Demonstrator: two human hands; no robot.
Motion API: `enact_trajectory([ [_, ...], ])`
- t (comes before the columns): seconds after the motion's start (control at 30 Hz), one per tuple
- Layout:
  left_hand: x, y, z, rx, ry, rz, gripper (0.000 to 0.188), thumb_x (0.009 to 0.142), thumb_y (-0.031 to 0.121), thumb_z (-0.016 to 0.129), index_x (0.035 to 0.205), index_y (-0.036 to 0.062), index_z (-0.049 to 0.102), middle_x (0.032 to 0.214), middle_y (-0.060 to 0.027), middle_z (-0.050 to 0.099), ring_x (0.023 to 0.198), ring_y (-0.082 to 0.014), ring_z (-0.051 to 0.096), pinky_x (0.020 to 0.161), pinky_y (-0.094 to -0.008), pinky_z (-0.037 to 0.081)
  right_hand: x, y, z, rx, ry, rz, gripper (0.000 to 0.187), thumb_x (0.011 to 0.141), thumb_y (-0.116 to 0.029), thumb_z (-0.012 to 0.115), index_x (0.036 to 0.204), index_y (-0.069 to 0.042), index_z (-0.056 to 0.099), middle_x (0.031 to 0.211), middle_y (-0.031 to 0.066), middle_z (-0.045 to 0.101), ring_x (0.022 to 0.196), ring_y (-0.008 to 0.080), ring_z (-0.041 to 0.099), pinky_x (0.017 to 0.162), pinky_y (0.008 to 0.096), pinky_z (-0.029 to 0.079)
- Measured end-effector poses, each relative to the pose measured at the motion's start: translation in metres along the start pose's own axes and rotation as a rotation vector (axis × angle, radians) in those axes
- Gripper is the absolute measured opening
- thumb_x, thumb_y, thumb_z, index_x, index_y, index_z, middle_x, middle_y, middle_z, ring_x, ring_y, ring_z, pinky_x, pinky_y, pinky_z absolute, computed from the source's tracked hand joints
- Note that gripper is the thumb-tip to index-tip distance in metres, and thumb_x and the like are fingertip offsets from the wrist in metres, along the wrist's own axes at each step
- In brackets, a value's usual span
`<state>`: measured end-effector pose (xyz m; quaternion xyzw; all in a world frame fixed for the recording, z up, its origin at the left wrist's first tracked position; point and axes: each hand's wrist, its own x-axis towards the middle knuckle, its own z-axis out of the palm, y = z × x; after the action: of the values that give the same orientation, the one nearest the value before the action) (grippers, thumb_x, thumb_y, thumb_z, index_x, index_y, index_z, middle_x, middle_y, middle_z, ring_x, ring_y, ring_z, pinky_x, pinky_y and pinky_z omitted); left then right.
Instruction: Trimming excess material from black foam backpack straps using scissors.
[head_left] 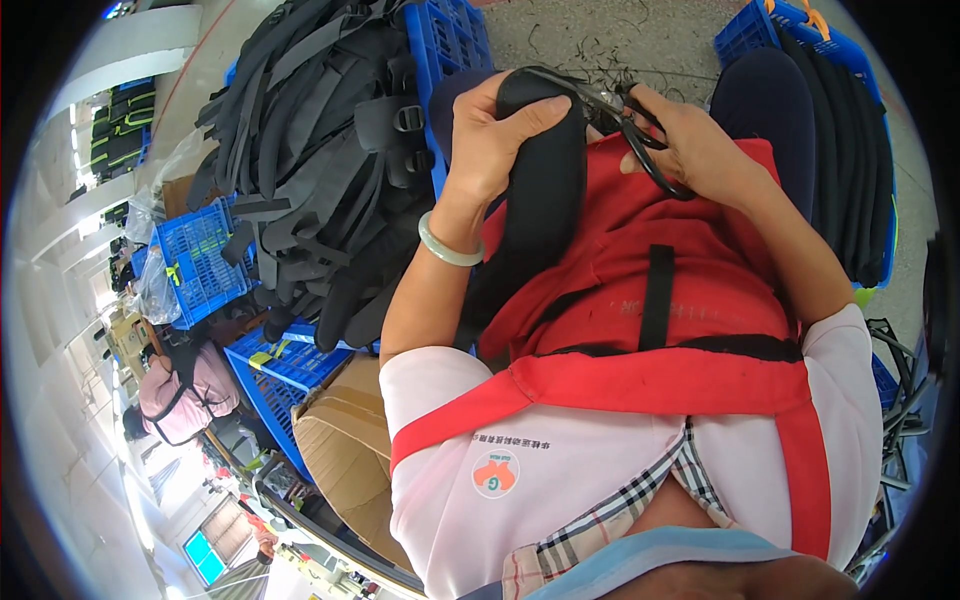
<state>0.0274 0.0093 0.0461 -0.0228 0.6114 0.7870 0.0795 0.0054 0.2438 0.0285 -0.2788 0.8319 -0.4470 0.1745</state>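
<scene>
My left hand (pixel 490 140) is closed on a black padded strap (pixel 548 185), its thumb pressed on the strap near the upper end. The strap hangs down over my lap and against my red apron (pixel 640 290). In my right hand (pixel 705 150) is a pair of scissors (pixel 650 160) with black handles, my fingers through the loops. The metal blades point left and reach the strap's upper end, beside my left thumb. Whether the blades are closed on a thread or edge is too small to tell.
To the left, a large heap of black straps with buckles (pixel 330 150) lies against a blue crate (pixel 450 40). Another blue crate (pixel 870 90) at the right holds several black padded pieces (pixel 835 170). Dark thread scraps lie on the floor ahead. A cardboard box (pixel 345 450) stands at my left side.
</scene>
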Motion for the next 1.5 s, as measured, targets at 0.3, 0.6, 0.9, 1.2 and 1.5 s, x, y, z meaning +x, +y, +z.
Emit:
enact_trajectory([
  [0.3, 0.0, -0.002, 0.002, -0.008, -0.026, -0.031, 0.008, 0.081, 0.001, 0.072, 0.087, -0.0013, 0.067, 0.078, -0.0039, 0.068, 0.068, -0.0098, 0.062, 0.063, -0.0218, 0.05, 0.001, -0.009, -0.022, 0.093, -0.184, 0.151, 0.043, 0.082, -0.037, 0.073, 0.091, 0.0, 0.053, 0.062, 0.0072, 0.042, 0.056, 0.016, 0.037, 0.053, 0.0331, 0.034],
  [0.6, 0.003, -0.003, 0.003, 0.022, -0.064, -0.063, 0.011, 0.088, 0.008, 0.066, 0.094, -0.0012, 0.066, 0.084, -0.0054, 0.068, 0.075, -0.0115, 0.063, 0.07, -0.0243, 0.051, -0.001, 0.002, -0.016, 0.523, -0.16, 0.231, 0.035, 0.085, -0.034, 0.07, 0.089, -0.001, 0.057, 0.068, -0.0018, 0.05, 0.056, 0.0066, 0.042, 0.05, 0.0232, 0.033],
  [0.9, -0.019, 0.027, 0.048, 0.987, 0.19, 0.82, 0.047, 0.076, 0.001, 0.068, 0.121, 0.0002, 0.053, 0.122, -0.0212, 0.05, 0.113, -0.0372, 0.049, 0.095, -0.0413, 0.039, 0.048, -0.01, -0.015, 0.778, 0.102, 0.048, 0.029, 0.083, -0.028, 0.073, 0.097, -0.005, 0.059, 0.063, -0.0036, 0.049, 0.05, 0.0039, 0.044, 0.045, 0.0204, 0.033],
  [1.2, -0.022, -0.022, 0.05, -0.152, 0.024, 0.119, 0.03, 0.077, 0.002, 0.074, 0.105, 0.0003, 0.062, 0.101, -0.0082, 0.066, 0.093, -0.0204, 0.063, 0.082, -0.0332, 0.051, 0.036, -0.011, -0.018, 1.212, 0.26, 0.024, 0.018, 0.085, -0.018, 0.068, 0.087, -0.005, 0.057, 0.069, 0.0068, 0.062, 0.055, 0.0117, 0.055, 0.053, 0.023, 0.043],
  [1.5, 0.005, -0.041, 0.011, -0.535, 0.124, 0.211, 0.023, 0.086, -0.001, 0.063, 0.107, 0.0076, 0.062, 0.106, -0.0071, 0.065, 0.101, -0.0217, 0.062, 0.094, -0.0383, 0.048, 0.022, -0.009, 0.01, 0.836, 0.133, 0.124, 0.032, 0.086, -0.015, 0.069, 0.108, -0.002, 0.05, 0.071, 0.0068, 0.061, 0.062, 0.0127, 0.058, 0.056, 0.0242, 0.045],
])
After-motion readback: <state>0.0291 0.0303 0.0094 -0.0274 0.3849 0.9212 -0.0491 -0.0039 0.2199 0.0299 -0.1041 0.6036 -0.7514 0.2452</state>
